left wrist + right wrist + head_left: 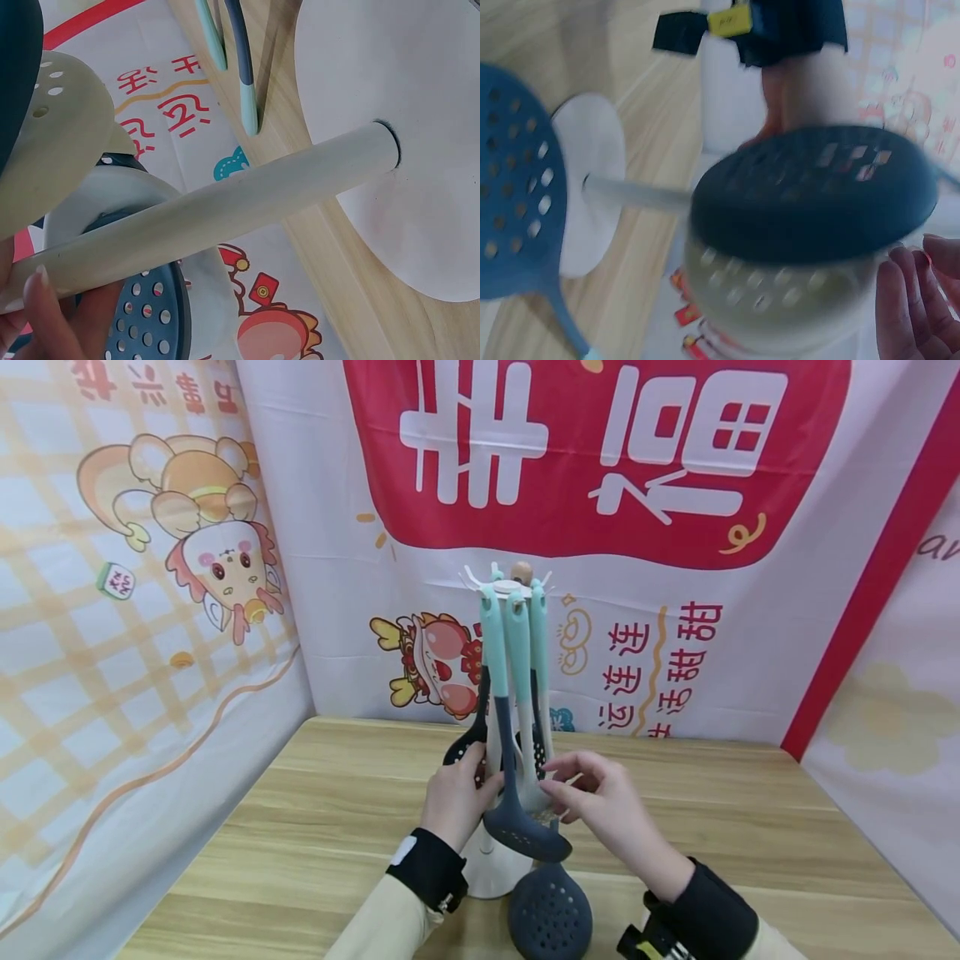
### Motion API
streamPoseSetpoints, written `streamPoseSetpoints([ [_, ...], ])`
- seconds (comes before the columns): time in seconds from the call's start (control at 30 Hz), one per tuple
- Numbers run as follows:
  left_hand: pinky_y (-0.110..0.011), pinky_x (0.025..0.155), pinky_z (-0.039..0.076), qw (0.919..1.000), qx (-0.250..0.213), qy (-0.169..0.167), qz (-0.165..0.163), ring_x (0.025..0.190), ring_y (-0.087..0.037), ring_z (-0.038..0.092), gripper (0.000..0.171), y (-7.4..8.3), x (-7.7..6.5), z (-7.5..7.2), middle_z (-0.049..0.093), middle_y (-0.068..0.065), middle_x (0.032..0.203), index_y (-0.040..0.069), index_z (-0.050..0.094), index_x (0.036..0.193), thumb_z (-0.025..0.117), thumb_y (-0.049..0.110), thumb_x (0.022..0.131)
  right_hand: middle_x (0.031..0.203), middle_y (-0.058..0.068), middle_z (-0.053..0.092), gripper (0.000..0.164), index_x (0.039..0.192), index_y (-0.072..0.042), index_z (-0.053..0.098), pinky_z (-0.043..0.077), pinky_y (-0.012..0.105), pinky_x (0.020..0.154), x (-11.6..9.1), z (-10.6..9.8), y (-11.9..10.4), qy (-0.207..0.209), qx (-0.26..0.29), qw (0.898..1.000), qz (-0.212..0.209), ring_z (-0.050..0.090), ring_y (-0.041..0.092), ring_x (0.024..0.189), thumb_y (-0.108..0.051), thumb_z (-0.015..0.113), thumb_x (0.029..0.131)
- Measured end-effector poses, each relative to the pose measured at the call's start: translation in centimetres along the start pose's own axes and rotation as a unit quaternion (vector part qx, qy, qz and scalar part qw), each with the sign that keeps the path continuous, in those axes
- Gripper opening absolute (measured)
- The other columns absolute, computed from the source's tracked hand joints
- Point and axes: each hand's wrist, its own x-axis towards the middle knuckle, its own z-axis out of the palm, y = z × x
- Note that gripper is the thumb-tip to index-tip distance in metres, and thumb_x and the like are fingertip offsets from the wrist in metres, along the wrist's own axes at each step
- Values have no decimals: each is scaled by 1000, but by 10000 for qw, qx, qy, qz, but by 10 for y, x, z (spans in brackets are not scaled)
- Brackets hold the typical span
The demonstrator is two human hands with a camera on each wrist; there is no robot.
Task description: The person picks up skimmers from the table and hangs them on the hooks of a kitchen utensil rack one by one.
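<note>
A white utensil stand [495,872] rises from its round base, with several mint-handled utensils hanging from its top hooks. My left hand [453,797] grips the stand's white pole [225,206], thumb on one side and fingers on the other. Facing me hangs a dark blue slotted ladle [525,831]; a white slotted ladle [780,300] hangs beside it. My right hand [600,793] is near the white ladle, its fingers [900,307] loosely bent and holding nothing visible. Behind the pole hangs a dark blue perforated utensil [154,315].
A dark blue skimmer [551,910] lies on the wooden table [300,843] in front of the base. Mint handle ends [249,109] lie on the table beyond the base. Printed cloth [660,652] stands behind and at both sides.
</note>
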Motion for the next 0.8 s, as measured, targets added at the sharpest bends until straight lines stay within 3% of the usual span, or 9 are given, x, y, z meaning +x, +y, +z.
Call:
streamPoseSetpoints([
  [0.17,-21,52,39,9999,91,99,84,61,-11,52,22,-1,0,1,62,1,73,12,60,101,72,28,91,89,13,62,26,114,3,65,58,27,59,9,-12,22,196,-166,9989,380,63,17,67,-12,69,92],
  [0.4,-22,52,40,9999,83,121,90,62,-12,54,21,-1,-1,1,64,-1,74,11,60,101,72,26,91,92,12,63,25,113,1,65,57,29,58,17,-28,54,240,-1249,9888,778,63,18,67,-12,68,92],
  [0.63,-22,54,44,9993,215,212,214,63,-13,59,20,-2,-1,3,67,-3,77,11,60,100,72,24,91,91,11,65,27,111,1,67,47,29,55,17,-38,74,220,-2561,9610,1019,56,17,66,-13,72,88],
  [0.8,-23,54,45,9992,253,218,240,63,-14,60,20,-3,0,4,68,-4,77,10,60,99,72,23,91,85,9,65,33,113,2,66,47,30,59,14,-43,85,-105,-3281,9348,1359,56,18,70,-13,76,85],
])
